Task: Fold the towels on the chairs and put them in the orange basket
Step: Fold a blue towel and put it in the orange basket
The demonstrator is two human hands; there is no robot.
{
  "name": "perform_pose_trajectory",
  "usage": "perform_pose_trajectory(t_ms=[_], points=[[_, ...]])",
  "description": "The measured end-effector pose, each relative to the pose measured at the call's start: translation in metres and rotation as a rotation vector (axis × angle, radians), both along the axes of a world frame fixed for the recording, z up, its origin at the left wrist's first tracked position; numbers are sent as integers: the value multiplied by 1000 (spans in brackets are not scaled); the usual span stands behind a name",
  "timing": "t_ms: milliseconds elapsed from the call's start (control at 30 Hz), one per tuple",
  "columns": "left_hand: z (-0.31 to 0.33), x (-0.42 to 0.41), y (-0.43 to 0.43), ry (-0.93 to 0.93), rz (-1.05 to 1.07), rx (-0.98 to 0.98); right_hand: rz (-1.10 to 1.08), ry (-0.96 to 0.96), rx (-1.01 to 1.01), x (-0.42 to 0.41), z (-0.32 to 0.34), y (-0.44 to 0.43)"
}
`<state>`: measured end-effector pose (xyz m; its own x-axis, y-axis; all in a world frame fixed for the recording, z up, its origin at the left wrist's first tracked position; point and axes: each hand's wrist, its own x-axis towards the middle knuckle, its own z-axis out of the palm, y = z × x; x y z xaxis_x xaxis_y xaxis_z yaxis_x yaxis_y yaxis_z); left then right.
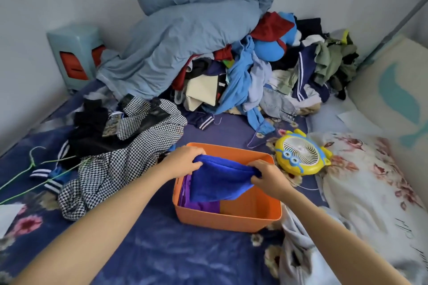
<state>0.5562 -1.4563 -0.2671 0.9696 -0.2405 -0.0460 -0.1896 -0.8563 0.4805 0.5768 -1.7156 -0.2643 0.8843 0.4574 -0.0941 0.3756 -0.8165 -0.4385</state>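
Observation:
An orange basket (231, 221) stands on the blue floral bed sheet in the lower middle of the view. A folded blue towel (220, 183) hangs over the basket's opening, its lower edge dipping inside. My left hand (185, 161) grips the towel's left top corner. My right hand (266, 174) pinches its right top corner. A purple towel (201, 205) lies inside the basket on the left, under the blue one. The basket's right part shows bare orange floor.
A houndstooth garment (129, 157) and green wire hangers (32, 164) lie left of the basket. A yellow cartoon fan (301, 152) sits to its right. A big pile of clothes and a grey-blue duvet (190, 37) fill the back. A floral pillow (370, 180) lies right.

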Motion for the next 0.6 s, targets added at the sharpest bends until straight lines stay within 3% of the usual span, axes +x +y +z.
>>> perform_pose_trajectory(t_ms=[300,367,467,600], points=[[-57,105,-7,58,-87,316,-181,122,70,83,-74,4],[-69,110,-5,-16,-116,388,-185,132,46,88,-93,8],[-89,111,-3,-120,-217,619,-101,20,-43,90,-129,15],[-160,96,-2,12,-272,750,144,3,-230,91,-190,35]])
